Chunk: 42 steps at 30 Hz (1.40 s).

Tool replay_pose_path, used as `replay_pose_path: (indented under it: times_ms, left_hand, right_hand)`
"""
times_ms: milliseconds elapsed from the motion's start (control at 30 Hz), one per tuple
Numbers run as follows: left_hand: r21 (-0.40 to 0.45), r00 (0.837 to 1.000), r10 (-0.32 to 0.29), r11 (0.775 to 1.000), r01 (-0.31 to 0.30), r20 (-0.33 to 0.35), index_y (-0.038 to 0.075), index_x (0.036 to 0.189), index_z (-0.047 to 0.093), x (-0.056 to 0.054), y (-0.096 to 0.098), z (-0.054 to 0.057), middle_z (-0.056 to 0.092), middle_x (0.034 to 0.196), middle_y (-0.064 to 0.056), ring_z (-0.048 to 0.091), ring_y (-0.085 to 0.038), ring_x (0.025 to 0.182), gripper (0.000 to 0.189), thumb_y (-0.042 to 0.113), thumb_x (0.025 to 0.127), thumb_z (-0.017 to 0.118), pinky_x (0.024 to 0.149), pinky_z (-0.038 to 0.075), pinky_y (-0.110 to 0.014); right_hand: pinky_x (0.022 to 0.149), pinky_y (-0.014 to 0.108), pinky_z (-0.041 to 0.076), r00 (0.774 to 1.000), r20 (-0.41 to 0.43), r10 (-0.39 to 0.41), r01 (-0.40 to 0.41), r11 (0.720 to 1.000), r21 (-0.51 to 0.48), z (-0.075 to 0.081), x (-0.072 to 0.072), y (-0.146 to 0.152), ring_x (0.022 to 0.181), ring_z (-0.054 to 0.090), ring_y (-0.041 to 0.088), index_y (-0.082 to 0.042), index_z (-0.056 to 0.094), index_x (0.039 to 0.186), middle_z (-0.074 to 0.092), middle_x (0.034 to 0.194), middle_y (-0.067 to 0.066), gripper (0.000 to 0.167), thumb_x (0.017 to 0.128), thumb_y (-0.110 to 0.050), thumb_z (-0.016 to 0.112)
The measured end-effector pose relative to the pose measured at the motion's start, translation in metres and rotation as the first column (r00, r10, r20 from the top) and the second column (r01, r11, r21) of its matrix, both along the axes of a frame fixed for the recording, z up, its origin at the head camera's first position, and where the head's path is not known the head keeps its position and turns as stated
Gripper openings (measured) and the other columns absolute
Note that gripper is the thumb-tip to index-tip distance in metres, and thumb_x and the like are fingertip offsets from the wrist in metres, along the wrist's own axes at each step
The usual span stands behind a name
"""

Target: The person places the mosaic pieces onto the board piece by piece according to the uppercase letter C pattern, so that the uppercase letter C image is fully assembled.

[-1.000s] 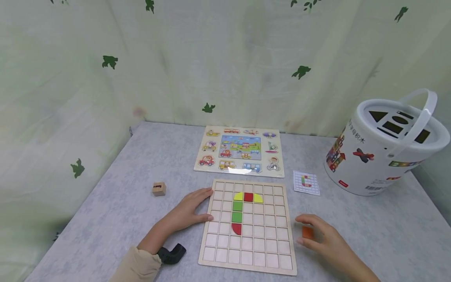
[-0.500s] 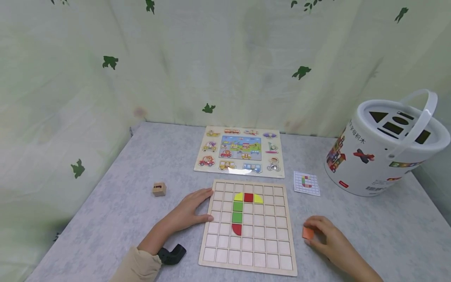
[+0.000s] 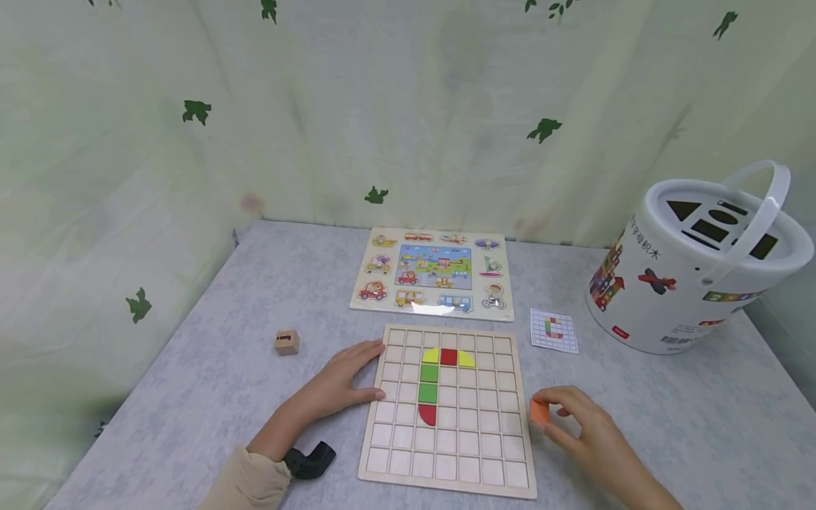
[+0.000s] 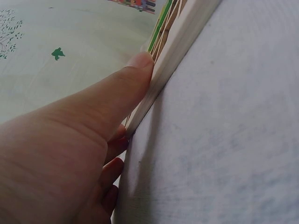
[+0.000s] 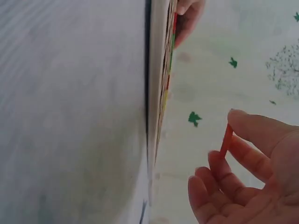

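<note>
A wooden grid board (image 3: pixel 447 467) lies in front of me, with coloured pieces in its cells: a red square (image 3: pixel 449 357) between two yellow rounded pieces, green squares (image 3: pixel 428 382) below the left one, then a red rounded piece (image 3: pixel 428 414). My left hand (image 3: pixel 338 382) rests at the board's left edge, fingers extended; in the left wrist view its thumb (image 4: pixel 140 60) touches the rim. Just off the right edge, my right hand (image 3: pixel 586 428) pinches a thin orange square tile (image 3: pixel 539 411) between thumb and fingers. The right wrist view shows the tile (image 5: pixel 226 141) edge-on, raised off the table.
A small printed pattern card (image 3: pixel 554 331) lies right of the board's far corner. Behind the board is a vehicle picture puzzle (image 3: pixel 433 273). A white bucket (image 3: pixel 676 297) with shaped holes in its lid stands at right. A wooden cube (image 3: pixel 287 343) sits at left.
The right hand first drew the orange tile slightly right, then brought it left, up to the board's right edge. The left hand and the pieces on the board stayed put.
</note>
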<state>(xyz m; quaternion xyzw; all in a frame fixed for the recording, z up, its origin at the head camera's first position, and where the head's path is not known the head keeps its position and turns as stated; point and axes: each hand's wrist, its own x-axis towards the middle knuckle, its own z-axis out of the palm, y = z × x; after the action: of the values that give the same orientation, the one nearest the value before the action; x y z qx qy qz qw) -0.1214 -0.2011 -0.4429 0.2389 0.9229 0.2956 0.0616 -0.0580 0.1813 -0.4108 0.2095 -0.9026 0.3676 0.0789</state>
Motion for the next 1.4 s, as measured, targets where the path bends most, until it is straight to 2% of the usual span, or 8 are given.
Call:
replay_pose_path:
  times_ms: [167, 267, 467, 700, 867, 1000, 1233, 1400]
  left_hand:
    - [-0.007, 1.0, 0.006, 1.0, -0.006, 0.007, 0.008, 0.139, 0.034, 0.0, 0.0, 0.001, 0.032, 0.142, -0.009, 0.025, -0.029, 0.13, 0.081, 0.053, 0.077, 0.061, 0.102, 0.022, -0.05]
    - [-0.008, 1.0, 0.008, 1.0, -0.008, 0.01, 0.009, 0.139, 0.034, 0.0, 0.0, 0.001, 0.032, 0.142, -0.008, 0.024, -0.028, 0.13, 0.081, 0.054, 0.077, 0.061, 0.102, 0.021, -0.05]
    - [-0.006, 1.0, 0.012, 1.0, -0.012, 0.017, 0.009, 0.139, 0.034, 0.001, 0.0, 0.002, 0.031, 0.142, -0.007, 0.024, -0.027, 0.13, 0.081, 0.053, 0.077, 0.062, 0.102, 0.021, -0.049]
    - [-0.004, 1.0, 0.005, 1.0, -0.005, 0.008, 0.008, 0.139, 0.034, 0.001, 0.0, 0.002, 0.032, 0.142, -0.009, 0.025, -0.028, 0.13, 0.081, 0.053, 0.077, 0.061, 0.102, 0.022, -0.05]
    - [-0.006, 1.0, 0.006, 1.0, -0.006, 0.015, 0.008, 0.139, 0.034, 0.0, 0.001, 0.002, 0.032, 0.142, -0.008, 0.024, -0.028, 0.13, 0.081, 0.053, 0.077, 0.062, 0.102, 0.022, -0.049]
    - [-0.004, 1.0, 0.006, 1.0, -0.006, 0.013, 0.008, 0.139, 0.034, -0.001, 0.0, 0.001, 0.032, 0.142, -0.008, 0.024, -0.028, 0.13, 0.081, 0.053, 0.077, 0.062, 0.102, 0.022, -0.049]
    - [0.001, 1.0, 0.0, 1.0, 0.0, 0.008, 0.008, 0.139, 0.034, -0.001, 0.0, 0.001, 0.032, 0.142, -0.009, 0.025, -0.028, 0.13, 0.081, 0.053, 0.077, 0.062, 0.102, 0.022, -0.049]
    - [0.001, 1.0, 0.002, 1.0, -0.002, 0.01, 0.007, 0.139, 0.034, 0.0, 0.001, 0.002, 0.032, 0.142, -0.009, 0.024, -0.028, 0.13, 0.081, 0.051, 0.077, 0.063, 0.102, 0.022, -0.05]
  right_hand:
    - [0.066, 0.027, 0.05, 0.994, -0.075, 0.078, -0.086, 0.99, -0.111, 0.007, -0.001, -0.024, 0.088, 0.051, 0.007, -0.013, 0.062, 0.103, 0.056, 0.1, -0.009, 0.036, 0.071, -0.001, 0.074]
    - [0.065, 0.027, 0.05, 0.988, -0.081, 0.128, -0.14, 0.978, -0.156, 0.006, -0.002, -0.039, 0.086, 0.052, 0.007, -0.012, 0.062, 0.103, 0.057, 0.1, -0.009, 0.034, 0.072, -0.001, 0.073]
    - [0.068, 0.026, 0.05, 0.978, 0.037, 0.206, -0.197, 0.964, -0.177, 0.0, -0.004, -0.066, 0.084, 0.053, 0.008, -0.011, 0.062, 0.102, 0.057, 0.097, -0.01, 0.028, 0.077, -0.006, 0.071]
    - [0.075, 0.024, 0.047, 0.969, 0.135, 0.209, -0.189, 0.971, -0.149, -0.019, -0.014, -0.082, 0.085, 0.052, 0.006, -0.019, 0.06, 0.098, 0.055, 0.095, -0.014, 0.023, 0.078, -0.019, 0.071]
    - [0.081, 0.025, 0.044, 0.967, 0.145, 0.209, -0.2, 0.977, -0.075, -0.029, -0.017, -0.087, 0.093, 0.048, 0.004, -0.023, 0.061, 0.097, 0.053, 0.097, -0.018, 0.02, 0.079, -0.028, 0.069]
    - [0.08, 0.025, 0.043, 0.97, 0.149, 0.195, -0.192, 0.981, -0.029, -0.031, -0.018, -0.09, 0.093, 0.046, 0.004, -0.023, 0.062, 0.097, 0.051, 0.097, -0.016, 0.02, 0.079, -0.027, 0.07]
    - [0.081, 0.026, 0.043, 0.969, 0.149, 0.197, -0.196, 0.98, -0.019, -0.029, -0.018, -0.091, 0.093, 0.046, 0.006, -0.02, 0.061, 0.096, 0.05, 0.097, -0.014, 0.021, 0.078, -0.014, 0.069]
    - [0.077, 0.024, 0.043, 0.969, 0.145, 0.198, -0.196, 0.98, -0.028, -0.03, -0.018, -0.094, 0.09, 0.045, 0.006, -0.02, 0.063, 0.094, 0.05, 0.095, -0.014, 0.018, 0.079, -0.013, 0.069]
